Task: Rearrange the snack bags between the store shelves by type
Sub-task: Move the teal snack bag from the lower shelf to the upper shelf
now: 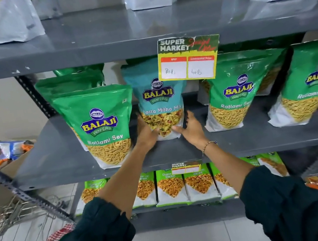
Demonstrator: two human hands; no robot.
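While both arms reach forward, left hand (147,132) and right hand (190,128) clasp the teal bag (159,101).

Small grocery shop: grey metal shelving (140,45) stocked with rows of green branded snack bags (99,126), a yellow "Super Market" price tag (187,60) on the shelf edge, wire shopping trolley (4,211) at near left.

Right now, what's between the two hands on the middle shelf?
In the head view, the teal Khatta Mitha Mix bag stands between the left hand and the right hand; both touch its lower sides.
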